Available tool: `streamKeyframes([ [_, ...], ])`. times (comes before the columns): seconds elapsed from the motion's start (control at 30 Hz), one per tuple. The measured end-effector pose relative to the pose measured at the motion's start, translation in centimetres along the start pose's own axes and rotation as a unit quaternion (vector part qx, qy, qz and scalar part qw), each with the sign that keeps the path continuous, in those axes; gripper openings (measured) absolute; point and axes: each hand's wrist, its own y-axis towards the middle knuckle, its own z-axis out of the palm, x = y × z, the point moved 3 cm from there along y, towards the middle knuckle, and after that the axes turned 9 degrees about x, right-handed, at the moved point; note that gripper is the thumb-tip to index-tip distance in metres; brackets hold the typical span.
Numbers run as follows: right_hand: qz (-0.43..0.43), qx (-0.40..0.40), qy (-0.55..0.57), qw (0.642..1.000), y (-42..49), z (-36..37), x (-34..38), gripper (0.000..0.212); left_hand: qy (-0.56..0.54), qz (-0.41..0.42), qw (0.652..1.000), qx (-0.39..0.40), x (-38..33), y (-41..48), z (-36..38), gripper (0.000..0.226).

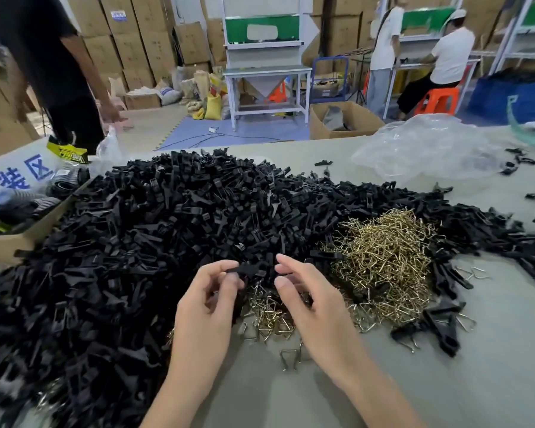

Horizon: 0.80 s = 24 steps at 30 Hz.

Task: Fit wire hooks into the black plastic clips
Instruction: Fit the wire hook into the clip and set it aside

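A huge heap of black plastic clips (142, 230) covers the left and middle of the table. A pile of brass-coloured wire hooks (383, 267) lies to its right, with more hooks (269, 316) scattered between my hands. My left hand (207, 307) pinches one black clip (247, 270) by thumb and fingertips at the heap's near edge. My right hand (306, 291) hovers just right of that clip, fingers curled and apart, with nothing visible in it.
A grey table (445, 381) has bare surface near right. A few assembled clips (439, 329) lie right of the hooks. Crumpled clear plastic bag (423, 149) sits far right, a cardboard box (10, 242) at left. People stand and sit beyond the table.
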Motion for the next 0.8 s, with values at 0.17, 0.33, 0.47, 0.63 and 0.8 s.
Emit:
streamKeyframes([
  [0.17, 0.006, 0.034, 0.143, 0.989, 0.0, 0.1, 1.3, 0.02, -0.07, -0.025, 0.993, 0.089, -0.2, -0.4, 1.4, 0.02],
  [0.33, 0.011, -0.034, 0.245, 0.969, 0.2, -1.0, 1.6, 0.017, -0.209, -0.091, 0.97, 0.086, 0.8, 0.0, 1.7, 0.027],
  [0.47, 0.062, -0.092, 0.277, 0.954, 0.4, -1.9, 0.5, 0.03, -0.235, -0.116, 0.962, 0.079, 0.9, 0.2, 1.1, 0.025],
  [0.63, 0.082, -0.107, 0.388, 0.912, 1.0, -2.0, -0.5, 0.03, -0.162, -0.122, 0.973, 0.108, 0.9, 0.0, 0.6, 0.033],
  [0.8, 0.075, -0.103, 0.412, 0.902, 1.1, -2.1, -0.9, 0.027, -0.114, -0.097, 0.984, 0.097, 0.9, -0.3, 0.9, 0.03],
])
